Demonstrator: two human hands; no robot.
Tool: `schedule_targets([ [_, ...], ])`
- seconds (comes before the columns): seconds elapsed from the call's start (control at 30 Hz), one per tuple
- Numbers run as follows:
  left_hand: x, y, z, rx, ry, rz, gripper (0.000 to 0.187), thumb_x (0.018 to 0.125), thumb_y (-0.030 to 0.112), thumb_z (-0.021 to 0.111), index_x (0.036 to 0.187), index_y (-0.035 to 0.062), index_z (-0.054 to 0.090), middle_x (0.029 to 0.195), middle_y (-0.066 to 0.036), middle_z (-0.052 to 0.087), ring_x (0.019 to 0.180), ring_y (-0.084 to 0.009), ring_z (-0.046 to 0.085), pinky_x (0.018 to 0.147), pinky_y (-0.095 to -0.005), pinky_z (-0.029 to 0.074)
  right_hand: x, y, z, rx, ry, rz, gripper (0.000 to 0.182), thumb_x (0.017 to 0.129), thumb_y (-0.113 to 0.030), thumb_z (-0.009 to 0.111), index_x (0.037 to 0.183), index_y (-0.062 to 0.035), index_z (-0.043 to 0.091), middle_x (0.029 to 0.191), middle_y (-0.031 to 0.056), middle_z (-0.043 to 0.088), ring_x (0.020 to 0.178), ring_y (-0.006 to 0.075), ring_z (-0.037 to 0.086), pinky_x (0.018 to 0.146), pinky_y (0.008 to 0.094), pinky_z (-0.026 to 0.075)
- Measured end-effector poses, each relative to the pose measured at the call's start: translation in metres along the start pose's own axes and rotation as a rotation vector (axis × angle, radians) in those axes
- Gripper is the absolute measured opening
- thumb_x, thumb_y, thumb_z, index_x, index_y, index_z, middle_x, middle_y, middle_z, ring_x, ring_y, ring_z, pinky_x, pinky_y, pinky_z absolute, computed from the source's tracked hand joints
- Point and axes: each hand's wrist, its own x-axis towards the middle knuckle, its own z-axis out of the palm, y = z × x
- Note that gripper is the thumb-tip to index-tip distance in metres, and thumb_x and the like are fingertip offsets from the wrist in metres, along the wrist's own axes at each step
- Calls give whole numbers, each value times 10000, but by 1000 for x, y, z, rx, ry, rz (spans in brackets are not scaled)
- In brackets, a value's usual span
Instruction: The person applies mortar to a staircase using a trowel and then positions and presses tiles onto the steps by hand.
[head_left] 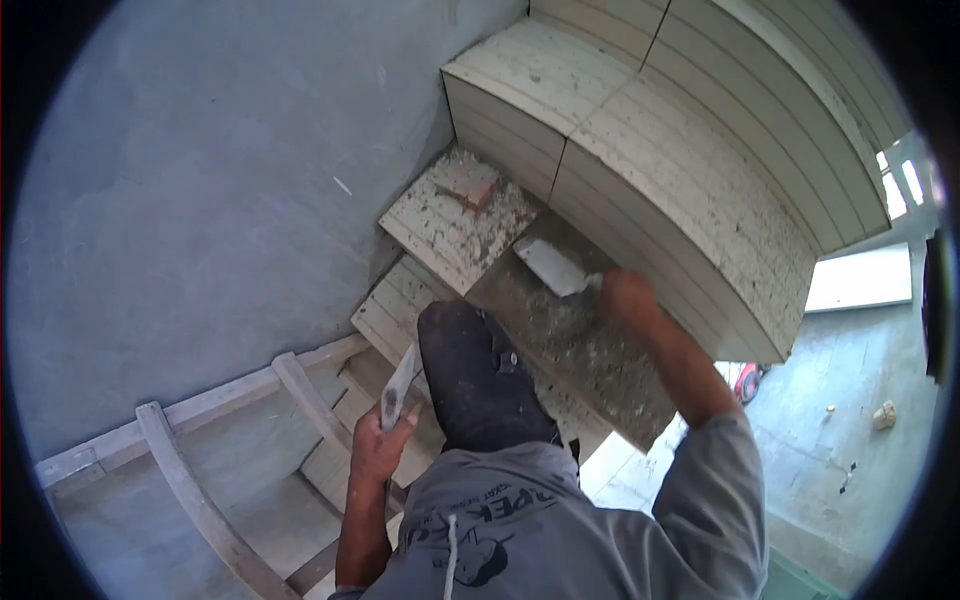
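Observation:
My right hand (630, 298) is closed round the handle of a trowel (552, 267). Its flat, pale blade lies over the bare, rough, grey-brown step bed (615, 350), beside the tiled riser. Low on the left, my left hand (380, 445) grips a narrow, pale, dusty tool (398, 385) that points upward; its kind does not show clearly. My dark-trousered knee (480, 360) is between the two hands. Adjoining the bare bed is a tiled tread (450, 225) strewn with crumbs of mortar, with a reddish brick piece (480, 194) on it.
Tiled steps (700, 170) curve upward at the right, dusted with debris. A plain grey wall (230, 190) rises on the left. Below it stands a wooden ladder-like frame (200, 490). Far down at the right are the lower floor (810, 400) and a white panel (860, 278).

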Motion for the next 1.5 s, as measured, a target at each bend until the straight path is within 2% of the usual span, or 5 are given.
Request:
schedule_targets([
  [0.5, -5, -5, 8, -91, 36, -119, 186, 835, 200, 675, 847, 27, 607, 625, 18, 523, 538, -73, 479, 498, -266, 390, -55, -30, 97, 554, 218, 137, 527, 878, -482, 633, 1068, 7, 579, 939, 267, 672, 904, 403, 674, 785, 477, 523],
  [1.0, 0, 9, 4, -12, 15, -88, 194, 820, 215, 672, 827, 34, 600, 618, 17, 512, 544, -77, 456, 513, -284, 381, -33, -105, 111, 1410, 381, 259, 474, 955, -459, 552, 1094, -8, 588, 696, 86, 583, 559, 178, 596, 487, 342, 474],
  [1.1, 1, 2, 6, -18, -3, -98, 196, 818, 213, 674, 826, 33, 596, 630, 13, 513, 565, -80, 459, 531, -288, 385, -11, -96, 142, 1060, 226, 260, 491, 950, -462, 558, 1110, 0, 597, 733, 99, 610, 599, 185, 619, 548, 362, 498],
  [1.17, 5, 1, 5, -11, -1, -85, 196, 817, 209, 675, 823, 31, 593, 636, 10, 514, 576, -83, 462, 541, -290, 388, -28, -99, 120, 1256, 303, 244, 606, 929, -493, 554, 1081, 93, 587, 971, 346, 638, 1011, 478, 624, 836, 498, 484],
  [1.5, 5, 0, 3, -12, -4, -55, 204, 813, 208, 681, 819, 25, 593, 646, 1, 521, 596, -102, 474, 555, -302, 400, -23, -118, 89, 1084, 403, 223, 574, 895, -472, 582, 1030, 86, 575, 996, 337, 637, 995, 481, 622, 849, 494, 484],
])
